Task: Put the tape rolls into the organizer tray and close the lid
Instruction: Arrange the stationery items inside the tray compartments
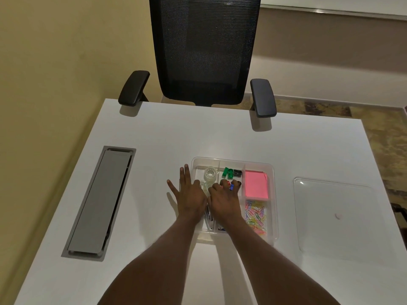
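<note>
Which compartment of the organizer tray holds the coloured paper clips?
The near right compartment of the organizer tray holds the paper clips. Just behind it lie the pink sticky notes; the far left one holds a clear tape roll.

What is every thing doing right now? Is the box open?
Organizer tray: open, no lid on.
Lid: lying flat on the table, right of the tray.
Tape roll: inside the tray's far-left compartment.
Left hand: flat, fingers spread, at the tray's left edge.
Right hand: reaching into the tray.
</note>
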Available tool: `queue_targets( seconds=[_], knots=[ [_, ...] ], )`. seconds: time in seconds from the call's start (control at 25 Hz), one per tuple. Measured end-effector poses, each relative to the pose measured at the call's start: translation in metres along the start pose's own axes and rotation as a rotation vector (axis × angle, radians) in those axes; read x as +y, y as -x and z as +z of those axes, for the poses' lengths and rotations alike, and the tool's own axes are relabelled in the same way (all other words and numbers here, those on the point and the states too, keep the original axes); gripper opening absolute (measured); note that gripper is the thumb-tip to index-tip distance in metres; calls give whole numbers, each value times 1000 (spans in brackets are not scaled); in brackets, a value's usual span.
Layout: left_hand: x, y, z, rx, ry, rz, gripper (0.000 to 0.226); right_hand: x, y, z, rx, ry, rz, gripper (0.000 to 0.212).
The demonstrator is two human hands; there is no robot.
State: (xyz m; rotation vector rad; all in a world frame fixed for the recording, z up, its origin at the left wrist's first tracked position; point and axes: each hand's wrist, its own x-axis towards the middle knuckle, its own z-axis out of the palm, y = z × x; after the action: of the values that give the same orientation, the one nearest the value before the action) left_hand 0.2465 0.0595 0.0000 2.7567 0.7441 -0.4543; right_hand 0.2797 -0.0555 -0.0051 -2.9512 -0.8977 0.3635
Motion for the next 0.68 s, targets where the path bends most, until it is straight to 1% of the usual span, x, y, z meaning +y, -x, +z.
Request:
queue_targets(
  seconds=[0.08,0.24,0.36,0.6,0.68],
  knots=[
    [-1,-1,2,-2,5,-12,38,0,-1,0,-20,-16,-6,34],
    [0,2,3,57,-43,-56,34,0,-2,0,-57,-30,-11,36],
    [3,2,3,36,-48,-57,35,-2,-3,-1,-92,-35,-14,40],
    [12,-5,4,-30,105,-117,35,-1,-2,-1,-79,-49,-23,40],
    [12,-6,4,-42,118,-136,36,-1,-2,-1,-70,-59,-29,39]
  ],
)
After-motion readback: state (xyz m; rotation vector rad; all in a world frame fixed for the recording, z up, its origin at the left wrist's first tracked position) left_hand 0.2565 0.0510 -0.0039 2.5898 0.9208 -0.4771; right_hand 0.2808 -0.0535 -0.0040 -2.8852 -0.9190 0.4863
